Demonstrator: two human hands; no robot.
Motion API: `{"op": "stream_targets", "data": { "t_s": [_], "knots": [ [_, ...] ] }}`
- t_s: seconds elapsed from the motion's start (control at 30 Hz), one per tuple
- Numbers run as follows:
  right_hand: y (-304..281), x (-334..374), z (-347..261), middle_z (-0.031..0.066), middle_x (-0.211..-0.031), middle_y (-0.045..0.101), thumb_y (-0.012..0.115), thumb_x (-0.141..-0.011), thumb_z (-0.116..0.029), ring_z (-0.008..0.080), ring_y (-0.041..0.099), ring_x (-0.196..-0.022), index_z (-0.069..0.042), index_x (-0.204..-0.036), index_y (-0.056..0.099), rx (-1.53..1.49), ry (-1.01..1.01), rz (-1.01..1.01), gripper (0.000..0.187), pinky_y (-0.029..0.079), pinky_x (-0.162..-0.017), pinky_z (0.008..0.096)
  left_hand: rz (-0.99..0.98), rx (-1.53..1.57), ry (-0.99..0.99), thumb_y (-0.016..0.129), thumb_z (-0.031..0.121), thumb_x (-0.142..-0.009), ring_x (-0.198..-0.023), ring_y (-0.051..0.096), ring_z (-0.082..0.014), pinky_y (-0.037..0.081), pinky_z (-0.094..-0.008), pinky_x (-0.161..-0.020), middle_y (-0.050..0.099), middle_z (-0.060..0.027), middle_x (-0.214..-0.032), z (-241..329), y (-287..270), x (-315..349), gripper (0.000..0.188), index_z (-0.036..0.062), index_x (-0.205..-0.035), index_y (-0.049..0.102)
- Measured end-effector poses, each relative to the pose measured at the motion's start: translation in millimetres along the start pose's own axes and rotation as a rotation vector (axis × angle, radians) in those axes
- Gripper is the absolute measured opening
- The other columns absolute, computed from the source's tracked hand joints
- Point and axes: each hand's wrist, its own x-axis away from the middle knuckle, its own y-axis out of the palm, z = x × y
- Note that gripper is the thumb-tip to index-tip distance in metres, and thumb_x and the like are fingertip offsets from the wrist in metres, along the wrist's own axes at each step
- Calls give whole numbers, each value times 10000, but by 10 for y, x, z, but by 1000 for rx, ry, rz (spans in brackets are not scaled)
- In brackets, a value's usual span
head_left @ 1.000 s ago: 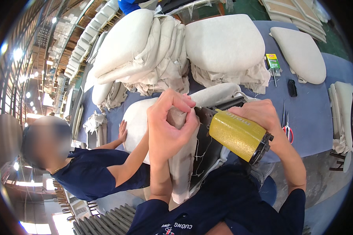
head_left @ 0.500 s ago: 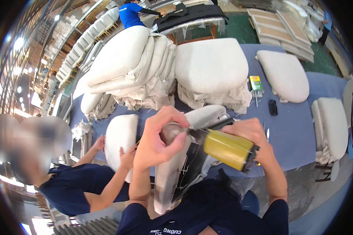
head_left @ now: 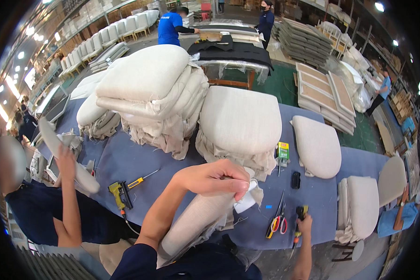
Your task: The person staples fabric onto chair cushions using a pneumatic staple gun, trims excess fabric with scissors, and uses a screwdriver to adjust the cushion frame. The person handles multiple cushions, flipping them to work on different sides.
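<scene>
We gripped the far end of a beige cushion (head_left: 196, 221) in our left hand (head_left: 219, 179), thumb and fingers pressed to its fabric; the cushion lay aslant at the near edge of the blue-grey table (head_left: 319, 191). To the right, our right hand (head_left: 305, 226) was closed around a yellow-and-black air tool (head_left: 301, 213). Scissors (head_left: 280, 223) lay between cushion and tool; stacked cushions (head_left: 144, 74) stood at far left.

I see green floor (head_left: 283, 88) ahead, a row of pale chairs (head_left: 111, 35) at upper left, and bright lights (head_left: 379, 6) either side.
</scene>
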Motion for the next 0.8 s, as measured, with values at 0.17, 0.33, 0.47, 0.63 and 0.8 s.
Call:
{"op": "stream_targets", "data": {
  "t_s": [0.17, 0.33, 0.47, 0.63, 0.8],
  "knots": [
    [386, 468, -536, 194, -1063, 607, 739, -813, -62, 399, 596, -1087, -1, -1093, 663, 99, -106, 273, 296, 488, -927, 493, 86, -41, -56, 506, 228, -1074, -892, 589, -188, 461, -338, -857, 648, -72, -838, -78, -79, -116, 388, -15, -812, 658],
    [1071, 888, -951, 185, -982, 703, 789, -807, -250, 403, 686, -933, -38, -1065, 649, 126, -188, 92, 362, 550, -815, 515, 206, -166, -68, 570, 242, -1052, -818, 584, -130, 467, -302, -835, 663, -39, -813, -202, -314, -361, 358, -15, -821, 664],
    [1172, 964, -1087, 211, -972, 696, 776, -749, -207, 402, 684, -940, -52, -1106, 602, 223, -56, 81, 427, 545, -861, 514, 189, -280, -17, 603, 241, -1034, -813, 602, -119, 479, -290, -821, 686, -36, -816, -241, -358, -533, 325, -12, -848, 688],
    [1228, 805, -822, 165, -897, 694, 702, -817, -230, 374, 688, -904, -58, -1075, 672, 278, -118, 184, 312, 541, -793, 521, 209, -355, -16, 601, 237, -1033, -840, 628, -112, 495, -283, -832, 697, -38, -824, -306, -238, -573, 309, 4, -863, 710],
    [714, 731, -745, 123, -1102, 677, 749, -839, -206, 346, 666, -1015, -109, -1245, 613, 297, -187, 198, 439, 549, -812, 507, 502, -385, -13, 617, 235, -1011, -819, 621, -108, 494, -287, -839, 702, -34, -820, -401, -490, -290, 313, 6, -815, 700]
  ]
}}
